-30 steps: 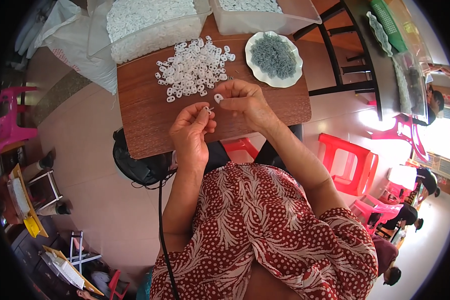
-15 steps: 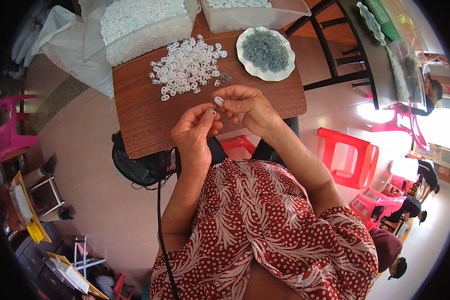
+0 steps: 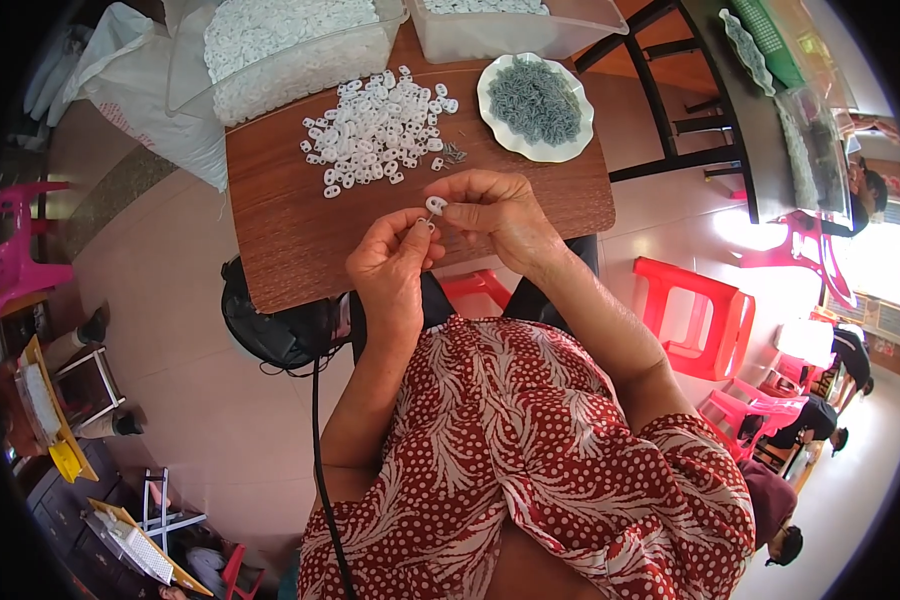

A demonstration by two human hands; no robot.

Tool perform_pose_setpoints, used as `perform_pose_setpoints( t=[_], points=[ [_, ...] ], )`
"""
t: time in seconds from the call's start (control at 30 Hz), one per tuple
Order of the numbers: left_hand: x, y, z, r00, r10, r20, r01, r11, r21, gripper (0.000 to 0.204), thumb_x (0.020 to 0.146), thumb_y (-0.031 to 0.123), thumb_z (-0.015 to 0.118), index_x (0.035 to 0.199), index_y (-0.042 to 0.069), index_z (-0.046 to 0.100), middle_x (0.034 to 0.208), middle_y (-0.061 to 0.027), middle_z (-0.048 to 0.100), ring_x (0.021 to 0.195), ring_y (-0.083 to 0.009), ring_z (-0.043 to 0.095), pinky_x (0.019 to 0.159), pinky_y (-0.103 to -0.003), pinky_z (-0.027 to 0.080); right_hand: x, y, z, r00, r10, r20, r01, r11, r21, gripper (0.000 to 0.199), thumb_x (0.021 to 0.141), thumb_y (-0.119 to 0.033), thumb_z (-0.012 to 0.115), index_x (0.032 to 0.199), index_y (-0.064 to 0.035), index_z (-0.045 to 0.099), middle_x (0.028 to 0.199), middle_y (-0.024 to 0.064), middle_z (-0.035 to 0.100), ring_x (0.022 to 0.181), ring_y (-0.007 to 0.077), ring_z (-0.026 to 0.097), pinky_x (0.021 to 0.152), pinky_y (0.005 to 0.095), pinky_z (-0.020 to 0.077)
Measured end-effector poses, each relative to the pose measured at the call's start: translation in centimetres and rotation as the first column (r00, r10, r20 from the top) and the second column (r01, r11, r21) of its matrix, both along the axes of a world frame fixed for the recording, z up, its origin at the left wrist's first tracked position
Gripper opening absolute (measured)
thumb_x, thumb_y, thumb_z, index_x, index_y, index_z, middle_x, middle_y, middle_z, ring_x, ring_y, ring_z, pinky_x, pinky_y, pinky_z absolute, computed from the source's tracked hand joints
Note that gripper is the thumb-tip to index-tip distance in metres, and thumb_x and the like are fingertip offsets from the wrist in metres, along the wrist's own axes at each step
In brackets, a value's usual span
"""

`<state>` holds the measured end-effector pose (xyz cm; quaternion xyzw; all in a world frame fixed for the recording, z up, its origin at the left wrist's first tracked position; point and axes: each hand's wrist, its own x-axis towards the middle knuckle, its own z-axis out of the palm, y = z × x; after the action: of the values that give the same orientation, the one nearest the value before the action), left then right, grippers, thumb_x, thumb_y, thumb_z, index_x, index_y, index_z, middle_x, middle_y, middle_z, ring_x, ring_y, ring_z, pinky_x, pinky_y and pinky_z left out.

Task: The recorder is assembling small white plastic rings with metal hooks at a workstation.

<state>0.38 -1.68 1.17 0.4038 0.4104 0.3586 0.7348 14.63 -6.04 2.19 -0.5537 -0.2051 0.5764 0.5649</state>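
Note:
Over the near part of the brown table (image 3: pixel 300 245), my two hands meet with their fingertips almost touching. My right hand (image 3: pixel 507 218) pinches a small white oval plastic piece with holes (image 3: pixel 435 204) between thumb and forefinger. Just below it, my left hand (image 3: pixel 393 258) is closed, thumb against fingers, on a small pale looped piece (image 3: pixel 430 226); its full shape is partly hidden. A thin dark bit shows between the two pieces, too small to name. Beyond my hands lies a loose heap of similar white oval pieces (image 3: pixel 375 130).
A white scalloped plate (image 3: pixel 568 151) of small grey pieces (image 3: pixel 533 103) stands at the right, with a few grey bits (image 3: pixel 454 153) beside the heap. Clear bins (image 3: pixel 300 75) of white pieces line the back. A red stool (image 3: pixel 695 320) is right of me; a black cable (image 3: pixel 317 430) hangs left.
The white oval piece in my right hand has tilted, so its holes now show more. Both hands stay nearly in place.

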Motion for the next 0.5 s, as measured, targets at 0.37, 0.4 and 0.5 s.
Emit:
perform_pose_setpoints(
  t=[0.37,0.4,0.5],
  points=[
    [0.23,0.14,-0.31,1.0,-0.005,-0.009,0.005,1.0,0.01,0.01,0.086,0.004,0.058,0.094,-0.002,0.062,0.075,-0.0025,0.062,0.06,-0.0063,0.056,0.054,-0.017,0.042,0.14,0.22,-0.41,0.996,0.02,0.086,-0.017,0.999,-0.037,0.024,0.08,0.001,0.06,0.104,-0.0003,0.063,0.091,0.0034,0.064,0.072,0.0068,0.057,0.057,0.0178,0.0444],
    [0.2,0.17,-0.48,1.0,-0.002,-0.005,0.002,1.0,0.018,0.01,0.085,0.004,0.059,0.093,-0.002,0.062,0.076,-0.0039,0.063,0.059,-0.0073,0.057,0.054,-0.017,0.043,0.14,0.25,-0.32,0.994,0.033,0.103,-0.028,0.998,-0.052,0.024,0.08,0.001,0.06,0.104,-0.0005,0.063,0.091,0.0032,0.064,0.073,0.0071,0.058,0.059,0.0182,0.0454],
    [0.18,0.21,-0.6,1.0,0.006,0.008,-0.006,1.0,0.017,0.011,0.085,0.004,0.06,0.093,-0.002,0.062,0.076,-0.0053,0.064,0.059,-0.0081,0.058,0.054,-0.018,0.044,0.07,0.31,-0.08,0.991,0.046,0.125,-0.038,0.997,-0.065,0.023,0.08,0.001,0.06,0.103,-0.0005,0.064,0.09,0.0031,0.064,0.075,0.0077,0.058,0.063,0.0193,0.0472]
  ],
)
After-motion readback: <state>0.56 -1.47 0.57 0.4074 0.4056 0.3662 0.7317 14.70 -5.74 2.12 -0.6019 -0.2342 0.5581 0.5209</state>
